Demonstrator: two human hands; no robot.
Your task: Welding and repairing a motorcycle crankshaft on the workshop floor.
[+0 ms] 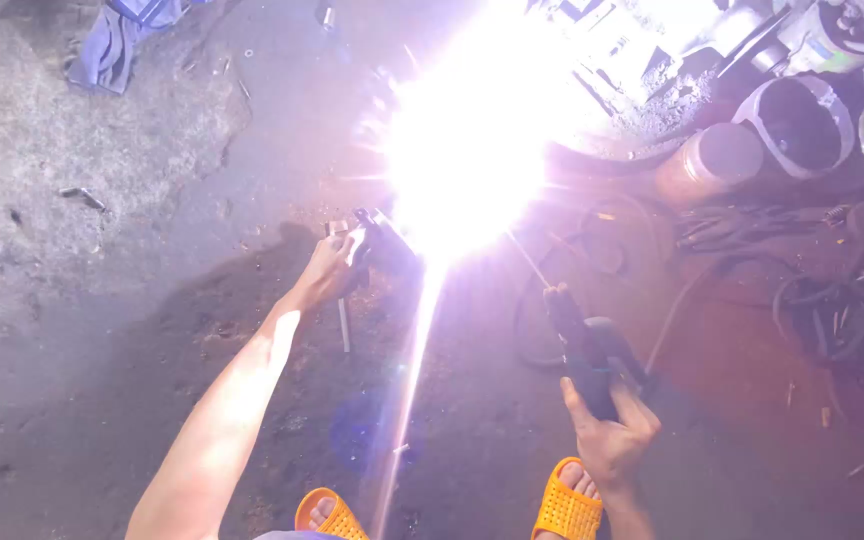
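A blinding white welding arc (467,150) fills the upper middle of the head view and hides the workpiece under it. My right hand (612,430) grips a dark electrode holder (582,350); its thin rod (530,260) points up-left into the glare. My left hand (330,270) reaches forward and grips a small dark metal piece (377,235) at the glare's lower left edge. A short metal bar (344,325) lies on the ground just below that hand. My feet in orange sandals (567,510) show at the bottom edge.
Dirty concrete floor (72,300) spreads to the left, with a blue-grey cloth (112,45) at the top left. Cylindrical metal parts (712,160) and a grey tube (802,120) crowd the top right. Dark cables (812,300) coil on the reddish ground at right.
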